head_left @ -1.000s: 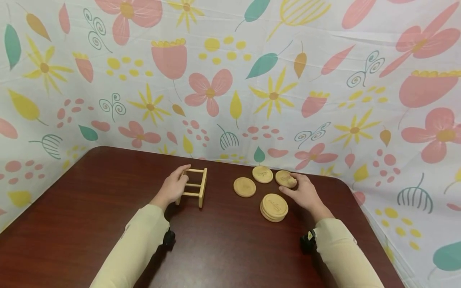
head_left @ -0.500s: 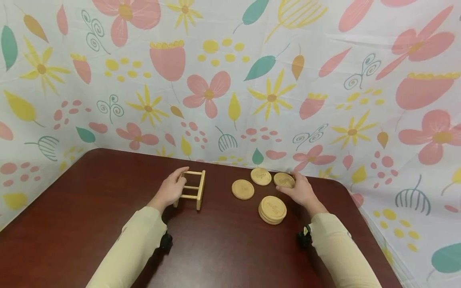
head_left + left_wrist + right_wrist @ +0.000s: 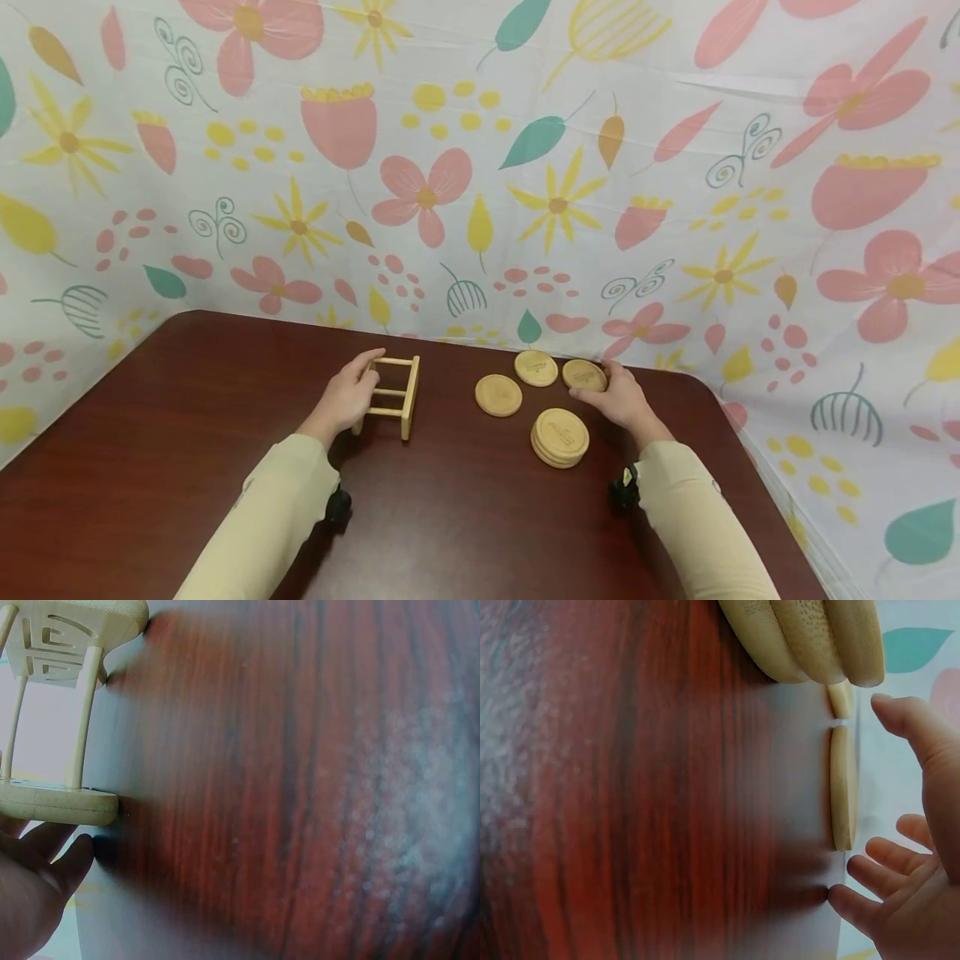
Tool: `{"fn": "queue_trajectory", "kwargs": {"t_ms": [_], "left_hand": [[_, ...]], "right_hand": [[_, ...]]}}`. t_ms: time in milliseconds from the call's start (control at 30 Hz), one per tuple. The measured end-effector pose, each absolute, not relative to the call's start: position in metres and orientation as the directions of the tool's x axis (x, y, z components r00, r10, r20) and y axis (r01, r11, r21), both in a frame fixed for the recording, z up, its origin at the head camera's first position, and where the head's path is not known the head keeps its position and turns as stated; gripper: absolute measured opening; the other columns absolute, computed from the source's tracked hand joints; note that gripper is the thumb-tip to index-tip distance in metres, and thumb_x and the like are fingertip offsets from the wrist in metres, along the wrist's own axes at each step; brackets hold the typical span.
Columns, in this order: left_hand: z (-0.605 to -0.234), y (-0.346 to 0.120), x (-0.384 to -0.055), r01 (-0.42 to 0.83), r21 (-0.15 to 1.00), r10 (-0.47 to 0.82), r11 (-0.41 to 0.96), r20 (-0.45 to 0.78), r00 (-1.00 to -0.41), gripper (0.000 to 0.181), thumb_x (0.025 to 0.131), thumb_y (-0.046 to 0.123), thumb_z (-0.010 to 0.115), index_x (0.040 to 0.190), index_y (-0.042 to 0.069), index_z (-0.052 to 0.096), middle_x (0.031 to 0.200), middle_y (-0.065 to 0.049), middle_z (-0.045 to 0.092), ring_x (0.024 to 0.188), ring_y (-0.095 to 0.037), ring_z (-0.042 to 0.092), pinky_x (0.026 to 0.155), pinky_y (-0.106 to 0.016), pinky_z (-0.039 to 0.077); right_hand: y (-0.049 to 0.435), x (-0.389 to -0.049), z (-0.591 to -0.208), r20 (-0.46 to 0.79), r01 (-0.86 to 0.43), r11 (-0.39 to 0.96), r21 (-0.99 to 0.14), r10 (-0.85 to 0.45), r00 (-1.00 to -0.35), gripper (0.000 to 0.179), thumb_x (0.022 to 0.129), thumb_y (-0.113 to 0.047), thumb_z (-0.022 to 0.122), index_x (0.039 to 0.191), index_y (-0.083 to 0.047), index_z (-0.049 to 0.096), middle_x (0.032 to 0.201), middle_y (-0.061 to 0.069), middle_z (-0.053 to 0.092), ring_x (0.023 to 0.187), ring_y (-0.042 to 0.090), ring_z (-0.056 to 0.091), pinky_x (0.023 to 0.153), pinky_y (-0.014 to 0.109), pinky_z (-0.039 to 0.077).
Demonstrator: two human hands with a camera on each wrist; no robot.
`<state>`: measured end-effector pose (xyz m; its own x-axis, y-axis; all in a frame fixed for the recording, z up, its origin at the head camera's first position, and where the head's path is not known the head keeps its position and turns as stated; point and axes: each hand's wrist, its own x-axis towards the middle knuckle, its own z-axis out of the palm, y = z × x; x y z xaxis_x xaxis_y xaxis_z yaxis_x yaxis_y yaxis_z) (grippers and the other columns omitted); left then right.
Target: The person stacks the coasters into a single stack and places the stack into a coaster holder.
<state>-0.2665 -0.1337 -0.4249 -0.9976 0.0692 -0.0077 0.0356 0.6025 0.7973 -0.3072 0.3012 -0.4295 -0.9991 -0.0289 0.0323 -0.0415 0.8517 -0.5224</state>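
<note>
In the head view, my left hand [image 3: 348,395] holds the left side panel of a small wooden coaster rack [image 3: 409,398] with rods between two panels. The left wrist view shows fingers [image 3: 73,862] against the outer face of the rack's panel [image 3: 56,804]. On the right, my right hand [image 3: 621,398] is spread beside a round wooden coaster [image 3: 583,375] lying flat, thumb on its near side and fingers at its far right. In the right wrist view that coaster [image 3: 842,791] lies on the table, with the spread fingers [image 3: 881,877] not curled round it.
Two more loose coasters, one at the back [image 3: 536,367] and one to the left [image 3: 498,395], lie flat. Nearer stands a stack of three coasters [image 3: 559,437]. The dark wooden table [image 3: 450,517] ends at a floral cloth [image 3: 480,167] behind.
My right hand's fingers have drawn back from the top of the back-right coaster to its edge. My left hand stays at the rack. The head view has shifted slightly.
</note>
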Motion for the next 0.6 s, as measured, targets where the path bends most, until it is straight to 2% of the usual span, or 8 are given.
{"fn": "queue_trajectory", "kwargs": {"t_ms": [167,233,367,433,600], "left_hand": [[-0.426,-0.135,-0.267,0.034,0.801,0.066,0.597,-0.007,-0.998,0.044,0.095,0.027,0.027,0.139,0.030,0.030,0.143,-0.009,0.030,0.107,-0.029,0.043,0.083,-0.044,0.034],[-0.425,-0.135,-0.266,0.038,0.800,0.068,0.598,-0.003,-0.998,0.045,0.095,0.027,0.026,0.140,0.029,0.030,0.142,-0.010,0.030,0.103,-0.029,0.043,0.081,-0.043,0.034],[-0.425,-0.134,-0.266,0.035,0.801,0.068,0.597,-0.007,-0.998,0.044,0.095,0.027,0.026,0.139,0.029,0.029,0.139,-0.011,0.034,0.082,-0.030,0.048,0.080,-0.042,0.034],[-0.426,-0.133,-0.266,0.030,0.802,0.067,0.596,-0.012,-0.998,0.044,0.096,0.027,0.026,0.139,0.030,0.030,0.138,-0.010,0.035,0.080,-0.029,0.047,0.078,-0.041,0.034],[-0.426,-0.133,-0.266,0.034,0.802,0.064,0.596,-0.006,-0.998,0.044,0.096,0.026,0.027,0.139,0.029,0.030,0.140,-0.010,0.034,0.090,-0.026,0.046,0.079,-0.041,0.034]], "right_hand": [[0.301,-0.311,-0.430,0.017,-0.035,0.862,-0.506,-0.030,-0.999,0.099,0.072,-0.055,0.064,0.138,0.005,0.022,0.130,0.030,0.036,0.118,0.043,0.036,0.094,0.053,0.033],[0.300,-0.312,-0.429,0.012,-0.038,0.868,-0.494,-0.037,-0.999,0.099,0.072,-0.056,0.064,0.138,0.006,0.022,0.131,0.030,0.034,0.119,0.044,0.034,0.095,0.054,0.032],[0.299,-0.315,-0.428,0.004,-0.040,0.875,-0.483,-0.044,-0.999,0.098,0.072,-0.054,0.064,0.138,0.006,0.023,0.134,0.030,0.031,0.122,0.044,0.030,0.097,0.054,0.029],[0.299,-0.316,-0.429,0.001,-0.042,0.876,-0.480,-0.047,-0.999,0.097,0.073,-0.053,0.065,0.138,0.006,0.024,0.134,0.031,0.031,0.122,0.044,0.031,0.097,0.054,0.030],[0.300,-0.320,-0.433,0.019,-0.056,0.883,-0.466,-0.053,-0.998,0.089,0.073,-0.049,0.066,0.136,0.004,0.030,0.130,0.030,0.037,0.118,0.044,0.036,0.093,0.054,0.033]]}}
